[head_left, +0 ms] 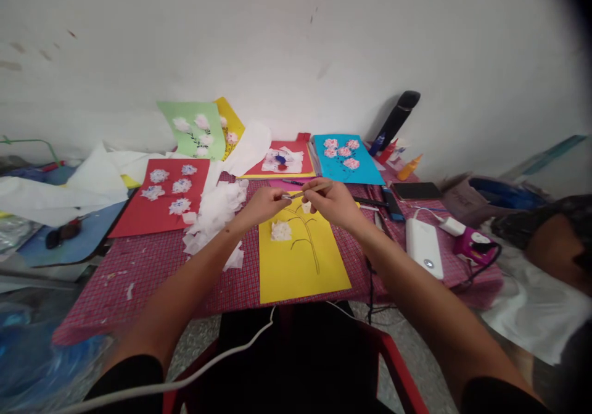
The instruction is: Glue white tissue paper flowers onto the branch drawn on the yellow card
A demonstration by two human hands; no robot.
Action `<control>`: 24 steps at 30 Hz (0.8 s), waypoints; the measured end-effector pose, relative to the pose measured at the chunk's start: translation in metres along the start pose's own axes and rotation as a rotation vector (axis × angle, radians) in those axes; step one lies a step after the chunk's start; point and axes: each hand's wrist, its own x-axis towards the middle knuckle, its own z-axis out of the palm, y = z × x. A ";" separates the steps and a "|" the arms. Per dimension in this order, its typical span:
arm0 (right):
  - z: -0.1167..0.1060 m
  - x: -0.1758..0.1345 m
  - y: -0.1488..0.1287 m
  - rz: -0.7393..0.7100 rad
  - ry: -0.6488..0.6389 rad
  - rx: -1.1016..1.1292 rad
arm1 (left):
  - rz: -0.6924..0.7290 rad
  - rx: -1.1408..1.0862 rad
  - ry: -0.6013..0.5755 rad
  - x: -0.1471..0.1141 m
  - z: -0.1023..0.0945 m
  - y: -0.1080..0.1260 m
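Note:
My right hand (pixel 326 201) grips a thin pencil-like stick (pixel 319 187), its tip pointing left. Opposite it, my left hand (pixel 268 204) pinches a small whitish piece (pixel 287 197) at that tip, probably tissue paper. Both hands hover over the top of a yellow sheet (pixel 277 272). On the sheet is a drawn stem with branches (pixel 309 241). A crumpled white tissue flower (pixel 280 231) sits left of the stem, and a small pale patch (pixel 306 207) shows under my right hand. Left of the sheet lies a heap of white tissue squares (pixel 217 207).
A red sheet (pixel 173 182) with tissue flowers lies left; a green card (pixel 197 127) and blue card (pixel 346 158) stand behind. A paint-stained tissue (pixel 282 160) is at the back. Glue bottles (pixel 409 167), a phone (pixel 416 190) and a white power bank (pixel 423 247) are right. A person sits far right.

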 end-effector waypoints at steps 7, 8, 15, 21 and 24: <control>-0.025 0.027 0.005 -0.010 -0.023 -0.299 | 0.103 0.136 -0.044 0.043 0.015 0.010; -0.027 0.030 0.007 0.001 -0.020 -0.335 | 0.111 0.152 -0.057 0.047 0.019 0.009; -0.033 0.041 0.025 0.068 -0.036 -0.358 | 0.161 0.190 -0.121 0.064 0.039 0.002; -0.034 0.041 0.042 0.131 -0.004 -0.258 | 0.116 0.180 -0.151 0.064 0.042 -0.002; -0.033 0.041 0.044 0.160 0.008 -0.242 | 0.118 0.185 -0.160 0.064 0.045 -0.006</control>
